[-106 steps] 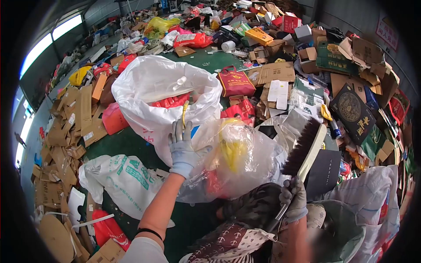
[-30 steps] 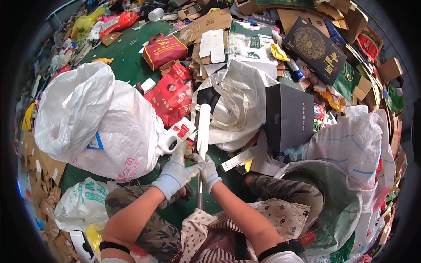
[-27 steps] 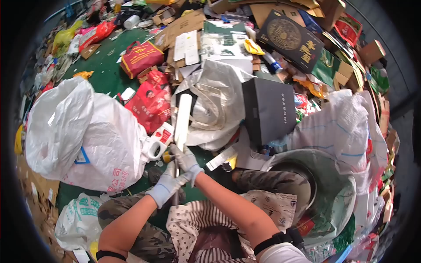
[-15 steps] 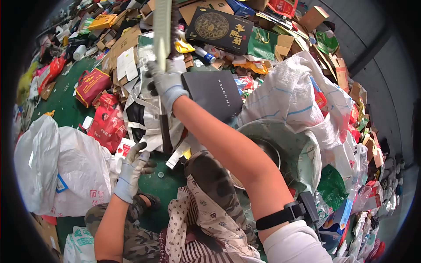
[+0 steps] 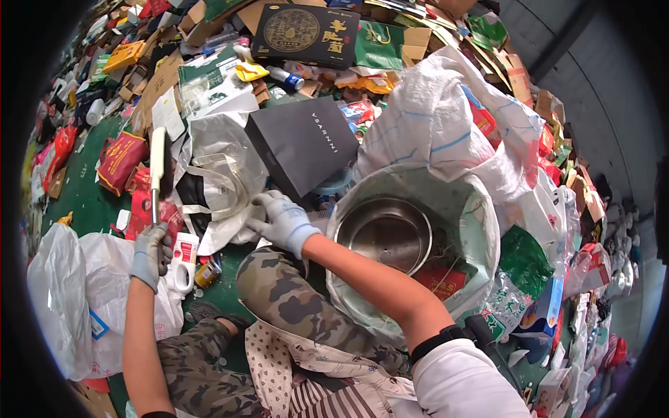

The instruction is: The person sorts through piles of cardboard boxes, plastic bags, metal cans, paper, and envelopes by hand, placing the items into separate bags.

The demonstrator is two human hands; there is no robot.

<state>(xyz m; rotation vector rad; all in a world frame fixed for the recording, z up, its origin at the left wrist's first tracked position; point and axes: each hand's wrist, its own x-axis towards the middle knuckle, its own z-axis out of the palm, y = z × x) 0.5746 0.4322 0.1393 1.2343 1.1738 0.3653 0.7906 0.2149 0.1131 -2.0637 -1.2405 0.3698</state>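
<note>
My left hand (image 5: 149, 254), in a grey-white glove, is closed round the thin dark end of a long tool with a pale handle (image 5: 158, 157), which points up. My right hand (image 5: 282, 221), gloved too, has its fingers spread beside a crumpled white bag (image 5: 226, 150). Just above that hand lies a black box (image 5: 303, 143) with white lettering. Near my left hand are a white bottle (image 5: 184, 252) with a red label and a small can (image 5: 208, 272).
To the right stands a lined bin (image 5: 481, 237) with a metal bowl (image 5: 385, 233) inside. A large white sack (image 5: 446, 125) is behind it, and another white bag (image 5: 118, 299) sits at the left. Boxes, bags and cardboard are heaped ahead.
The long tool has gone from my right hand to my left. My right hand has come down towards my knee. The view has shifted, showing more of the bin.
</note>
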